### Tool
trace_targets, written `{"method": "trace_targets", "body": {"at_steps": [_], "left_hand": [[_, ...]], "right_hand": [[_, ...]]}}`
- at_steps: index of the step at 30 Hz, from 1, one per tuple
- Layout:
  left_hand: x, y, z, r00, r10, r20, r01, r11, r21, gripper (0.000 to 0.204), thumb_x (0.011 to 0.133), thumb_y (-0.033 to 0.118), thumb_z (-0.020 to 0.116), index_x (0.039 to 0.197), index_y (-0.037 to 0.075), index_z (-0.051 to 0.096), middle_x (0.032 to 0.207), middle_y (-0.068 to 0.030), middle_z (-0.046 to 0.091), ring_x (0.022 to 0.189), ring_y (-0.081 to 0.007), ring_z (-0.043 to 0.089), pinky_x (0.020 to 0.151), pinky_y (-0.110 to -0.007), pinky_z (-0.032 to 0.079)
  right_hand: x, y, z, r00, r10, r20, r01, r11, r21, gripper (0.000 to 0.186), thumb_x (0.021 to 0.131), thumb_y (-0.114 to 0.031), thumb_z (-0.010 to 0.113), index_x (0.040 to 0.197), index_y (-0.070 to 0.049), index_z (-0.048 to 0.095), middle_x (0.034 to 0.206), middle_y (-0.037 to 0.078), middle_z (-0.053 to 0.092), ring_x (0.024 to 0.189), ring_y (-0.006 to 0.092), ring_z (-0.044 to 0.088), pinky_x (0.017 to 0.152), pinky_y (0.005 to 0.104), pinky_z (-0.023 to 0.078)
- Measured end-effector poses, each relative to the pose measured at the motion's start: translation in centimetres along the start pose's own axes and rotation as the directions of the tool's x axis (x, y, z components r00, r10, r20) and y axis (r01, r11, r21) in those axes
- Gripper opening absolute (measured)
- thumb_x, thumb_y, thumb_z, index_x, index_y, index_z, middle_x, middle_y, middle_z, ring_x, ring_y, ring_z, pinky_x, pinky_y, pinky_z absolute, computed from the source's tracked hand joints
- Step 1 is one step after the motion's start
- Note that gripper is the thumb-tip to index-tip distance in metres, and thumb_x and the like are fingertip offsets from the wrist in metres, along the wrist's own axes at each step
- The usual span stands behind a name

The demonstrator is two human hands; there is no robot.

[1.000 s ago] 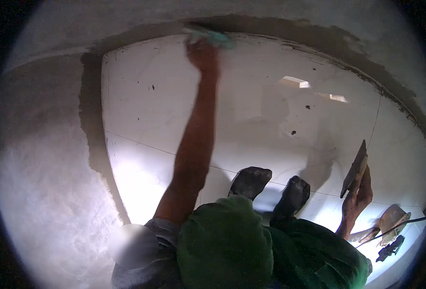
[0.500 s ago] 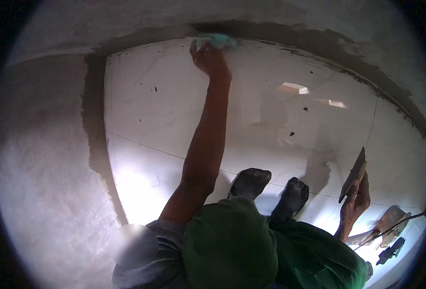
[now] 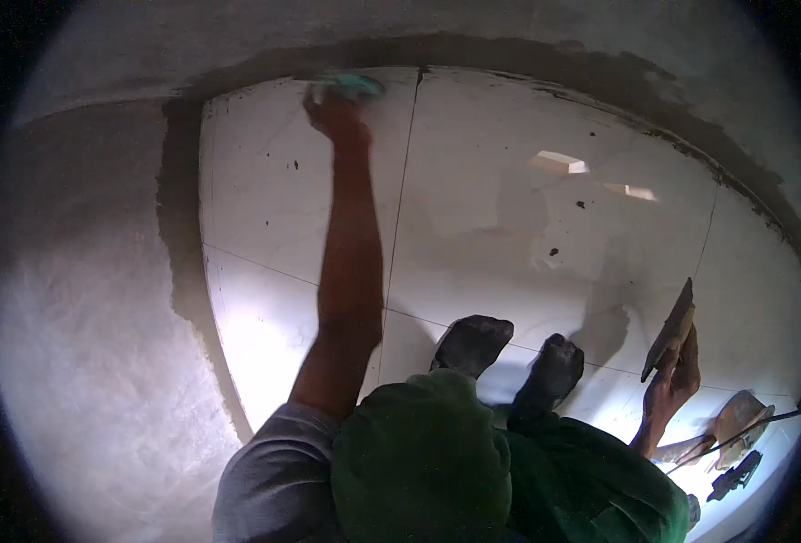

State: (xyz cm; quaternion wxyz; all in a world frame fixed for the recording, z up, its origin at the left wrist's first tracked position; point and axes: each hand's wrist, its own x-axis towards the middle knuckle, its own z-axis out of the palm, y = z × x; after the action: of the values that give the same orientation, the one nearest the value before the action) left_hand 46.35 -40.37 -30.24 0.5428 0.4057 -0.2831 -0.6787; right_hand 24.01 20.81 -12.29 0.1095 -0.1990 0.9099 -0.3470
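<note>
A: What are the left fingers gripping?

B: The left hand is clutching a crumpled teal cloth, slightly blurred; the cloth is lying just beyond the knuckles, at the far tile edge

A: And the right fingers?

B: The right hand is wrapping around a flat trowel, its thin grey blade tilting up steeply to the left of those fingers

A: What surface is lying beneath?

B: Glossy white floor tiles are showing fine dark joints, scattered specks and bright reflections; left of the left fingers, mottled grey cement is rising

A: Where are the edges running?

B: A darker, ragged-edged band is bordering the tiles beyond and left of the left fingers. A broad tile stretch is separating the two hands, with dark-covered feet standing between them, nearer the body; a thin dark rod is lying near the right fingers, on their right
</note>
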Motion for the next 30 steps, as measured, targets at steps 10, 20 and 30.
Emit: {"method": "trace_targets", "body": {"at_steps": [10,20,30], "left_hand": [[-13.9,-10.0,12.7,0.903,0.343,0.260,-0.423,0.818,0.390,0.039,0.097,0.001,0.056,0.136,0.007,0.056,0.110,-0.0085,0.060,0.098,-0.0194,0.058,0.084,-0.036,0.052],[-12.8,-7.6,14.6,0.961,0.271,0.054,-0.276,0.946,0.169,0.044,0.095,0.000,0.053,0.139,-0.002,0.055,0.107,-0.0141,0.067,0.097,-0.0251,0.065,0.088,-0.038,0.053],[-11.9,-5.8,6.9,0.961,0.249,0.124,-0.268,0.948,0.170,0.048,0.101,0.010,0.061,0.147,0.009,0.048,0.117,-0.0079,0.062,0.097,-0.0196,0.061,0.082,-0.036,0.054]], "right_hand": [[0.2,-1.1,0.4,0.999,0.042,0.029,-0.043,0.999,0.019,0.047,0.108,-0.035,0.058,0.139,0.000,0.065,0.117,0.016,0.075,0.102,0.0223,0.070,0.087,0.0388,0.056],[0.1,-1.7,0.1,0.999,0.002,0.051,-0.002,1.000,0.002,0.048,0.110,-0.037,0.055,0.139,-0.001,0.065,0.119,0.016,0.075,0.103,0.0228,0.071,0.086,0.0405,0.057],[0.1,-0.2,-0.3,0.996,0.030,0.088,-0.035,0.998,0.049,0.045,0.109,-0.029,0.056,0.145,-0.001,0.061,0.126,0.018,0.072,0.111,0.0246,0.069,0.093,0.0390,0.055]]}}
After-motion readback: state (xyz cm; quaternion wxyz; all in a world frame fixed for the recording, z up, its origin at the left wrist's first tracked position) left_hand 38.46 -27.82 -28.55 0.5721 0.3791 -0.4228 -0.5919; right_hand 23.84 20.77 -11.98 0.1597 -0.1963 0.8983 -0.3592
